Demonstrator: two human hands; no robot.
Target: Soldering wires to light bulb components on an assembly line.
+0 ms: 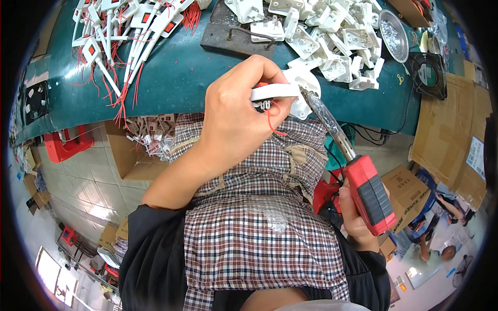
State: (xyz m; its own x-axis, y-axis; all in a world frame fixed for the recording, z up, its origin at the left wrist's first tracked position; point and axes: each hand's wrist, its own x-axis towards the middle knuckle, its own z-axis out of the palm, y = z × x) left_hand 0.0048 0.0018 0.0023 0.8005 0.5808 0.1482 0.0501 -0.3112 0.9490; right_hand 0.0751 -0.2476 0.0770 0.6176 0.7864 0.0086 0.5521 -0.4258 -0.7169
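My left hand (233, 101) is closed around a white plastic switch housing (275, 92), held up in front of the table's near edge. A bit of red shows at the top of the housing, and a thin red wire (271, 122) hangs from it. My right hand (355, 215) grips a soldering iron (369, 194) by its red and black handle. The iron's dark tip points up and left, at the housing's right end; I cannot tell whether they touch. Just behind the tip is a rounded white plastic piece (309, 83), and what supports it is partly hidden.
White switch assemblies with red wires (140, 31) lie at the table's far left. A dark metal block (220, 39) and a heap of white plastic shells (337, 44) stand behind my hands. Farther right are a metal dish (394, 36), a small fan (428, 75) and cardboard (448, 127).
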